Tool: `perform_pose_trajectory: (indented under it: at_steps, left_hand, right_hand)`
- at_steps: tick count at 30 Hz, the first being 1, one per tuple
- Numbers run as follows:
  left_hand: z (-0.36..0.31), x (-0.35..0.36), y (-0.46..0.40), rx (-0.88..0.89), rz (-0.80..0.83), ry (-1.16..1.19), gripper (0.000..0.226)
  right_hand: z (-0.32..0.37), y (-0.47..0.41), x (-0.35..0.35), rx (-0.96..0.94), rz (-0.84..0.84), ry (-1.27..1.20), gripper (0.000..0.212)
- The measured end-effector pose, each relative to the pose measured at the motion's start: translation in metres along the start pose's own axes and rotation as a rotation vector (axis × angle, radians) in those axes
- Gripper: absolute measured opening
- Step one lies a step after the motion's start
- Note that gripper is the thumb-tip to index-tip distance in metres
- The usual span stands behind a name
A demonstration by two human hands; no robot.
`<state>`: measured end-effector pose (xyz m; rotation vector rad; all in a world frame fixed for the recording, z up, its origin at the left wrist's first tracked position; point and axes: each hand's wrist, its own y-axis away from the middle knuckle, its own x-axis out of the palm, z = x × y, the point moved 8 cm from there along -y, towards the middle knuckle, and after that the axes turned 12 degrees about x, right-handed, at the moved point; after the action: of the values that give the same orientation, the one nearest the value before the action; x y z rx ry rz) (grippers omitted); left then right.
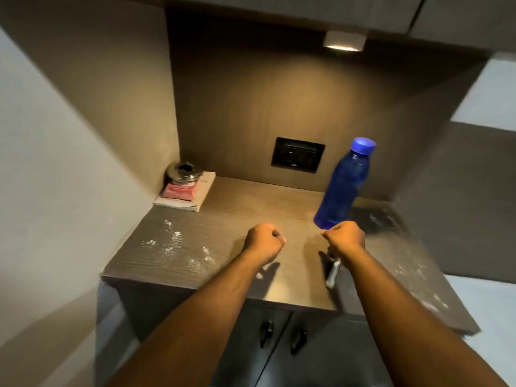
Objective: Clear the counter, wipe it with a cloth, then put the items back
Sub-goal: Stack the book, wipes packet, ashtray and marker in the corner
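Clearing looks barely begun: the blue bottle [342,185] stands near the counter's [237,219] back right, and a steel ashtray [184,171] on pink packets and a booklet [205,191] fills the back left corner. White smears remain; no cloth shows. Left hand [264,241] is fisted, seemingly empty; right hand [344,237] is fisted over a metal object [333,270].

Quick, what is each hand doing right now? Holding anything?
Left hand: closed in a fist above the counter, nothing visible in it.
Right hand: closed in a fist; whether it holds anything cannot be told.
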<state>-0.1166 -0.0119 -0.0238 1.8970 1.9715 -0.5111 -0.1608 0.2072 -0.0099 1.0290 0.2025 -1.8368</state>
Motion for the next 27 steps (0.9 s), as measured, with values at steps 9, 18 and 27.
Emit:
perform_pose_trajectory:
  at_steps: [9,18,27]
  left_hand:
    - [-0.027,0.104,0.026,0.103,0.236,-0.193,0.016]
    - [-0.016,0.083,0.017,0.067,0.100,-0.309,0.018]
    - [0.045,-0.102,-0.028,-0.171,-0.375,-0.213,0.015]
  right_hand:
    - [-0.064,0.000,-0.009,0.151,-0.054,0.093,0.034]
    - [-0.013,0.003,0.029,0.191,0.078,-0.095,0.026]
    - [0.151,0.057,0.159,-0.160,0.473,-0.313,0.024]
